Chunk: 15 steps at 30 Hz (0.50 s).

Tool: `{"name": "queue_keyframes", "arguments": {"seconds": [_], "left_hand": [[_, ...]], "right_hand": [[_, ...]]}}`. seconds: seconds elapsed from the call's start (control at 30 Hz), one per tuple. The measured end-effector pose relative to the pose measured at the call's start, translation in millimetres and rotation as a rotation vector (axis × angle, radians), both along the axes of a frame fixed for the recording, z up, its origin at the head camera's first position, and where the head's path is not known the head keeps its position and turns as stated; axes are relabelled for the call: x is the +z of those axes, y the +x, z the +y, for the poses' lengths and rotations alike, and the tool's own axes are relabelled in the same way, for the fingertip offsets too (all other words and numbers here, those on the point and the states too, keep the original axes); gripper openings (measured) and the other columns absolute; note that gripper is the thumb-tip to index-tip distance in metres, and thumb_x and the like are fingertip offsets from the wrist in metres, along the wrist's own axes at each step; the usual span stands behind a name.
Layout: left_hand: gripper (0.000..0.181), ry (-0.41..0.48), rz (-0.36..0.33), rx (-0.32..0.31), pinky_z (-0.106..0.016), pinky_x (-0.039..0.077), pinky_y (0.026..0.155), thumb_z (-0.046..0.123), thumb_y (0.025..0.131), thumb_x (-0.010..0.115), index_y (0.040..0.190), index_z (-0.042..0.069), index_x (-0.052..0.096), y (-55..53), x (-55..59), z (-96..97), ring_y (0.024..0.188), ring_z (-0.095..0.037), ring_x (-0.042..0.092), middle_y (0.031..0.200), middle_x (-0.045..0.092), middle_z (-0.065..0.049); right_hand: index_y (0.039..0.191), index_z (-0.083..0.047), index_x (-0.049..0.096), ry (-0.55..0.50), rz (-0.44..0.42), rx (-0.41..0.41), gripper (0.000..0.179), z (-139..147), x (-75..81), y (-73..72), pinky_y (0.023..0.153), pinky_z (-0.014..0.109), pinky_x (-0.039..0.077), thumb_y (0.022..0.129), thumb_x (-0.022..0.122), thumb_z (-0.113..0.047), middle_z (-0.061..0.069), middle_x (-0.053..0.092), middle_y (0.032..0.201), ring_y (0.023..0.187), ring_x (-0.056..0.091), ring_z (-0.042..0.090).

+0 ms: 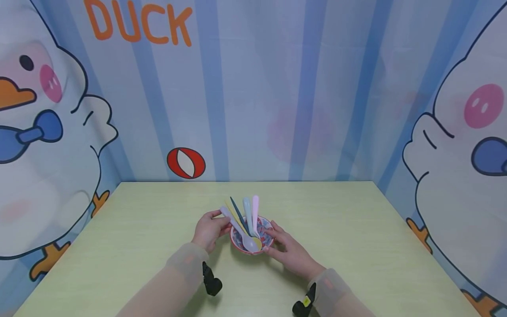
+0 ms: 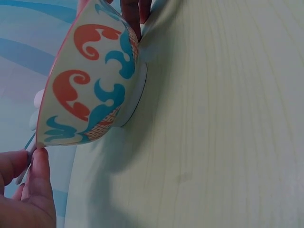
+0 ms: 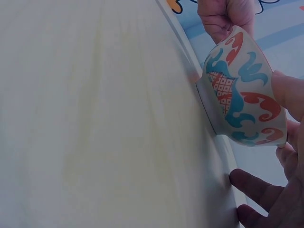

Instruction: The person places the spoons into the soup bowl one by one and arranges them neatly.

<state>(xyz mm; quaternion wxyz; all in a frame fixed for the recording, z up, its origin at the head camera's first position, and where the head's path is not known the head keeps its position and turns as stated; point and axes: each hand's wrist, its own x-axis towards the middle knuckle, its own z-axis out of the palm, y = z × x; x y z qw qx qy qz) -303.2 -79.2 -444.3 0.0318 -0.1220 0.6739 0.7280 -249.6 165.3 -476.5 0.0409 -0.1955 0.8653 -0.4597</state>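
Note:
A small patterned bowl (image 1: 235, 245) with a red rim stands on the table, holding several spoons. A lilac spoon (image 1: 249, 243) lies over a yellow spoon (image 1: 259, 242); beside them lean a dark blue utensil (image 1: 236, 209), a pale blue one (image 1: 247, 209) and a pink one (image 1: 255, 211). At the bowl's left, my left hand (image 1: 208, 231) pinches the lilac spoon's handle between thumb and fingers, close by the rim in the left wrist view. My right hand (image 1: 293, 253) grips the bowl's right rim, thumb against the outer wall (image 3: 244, 97). The dark utensil's lower end is hidden.
The pale wood-look table (image 1: 376, 246) extends around the bowl on all sides. A blue striped curtain (image 1: 257, 88) with printed ducks rises behind its back edge and along both sides. A black wrist strap (image 1: 211, 281) sits on each sleeve.

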Motion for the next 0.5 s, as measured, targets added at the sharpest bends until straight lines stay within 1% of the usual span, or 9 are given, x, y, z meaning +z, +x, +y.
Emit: {"name": "queue_keyframes", "arguments": {"seconds": [0.37,0.5], "left_hand": [[0.051,-0.008,-0.007,0.005,-0.024,0.055,0.069,0.002,0.090,0.064,0.136,-0.002,0.043,0.1,0.6,1.5,0.075,-0.013,0.065,0.103,0.066,-0.018],[0.051,-0.005,-0.005,0.005,-0.024,0.055,0.068,0.002,0.090,0.065,0.136,-0.003,0.043,0.4,0.7,2.1,0.074,-0.013,0.065,0.102,0.066,-0.018]], "right_hand": [[0.142,-0.017,0.048,0.004,0.003,-0.003,0.058,0.5,-1.6,-0.8,0.110,0.057,0.022,0.092,0.062,-0.043,0.002,0.018,0.160,0.144,0.018,0.031],[0.142,-0.017,0.048,0.009,0.007,-0.003,0.058,0.7,-2.0,-0.9,0.110,0.057,0.023,0.092,0.062,-0.043,0.002,0.018,0.160,0.144,0.018,0.031]]}}
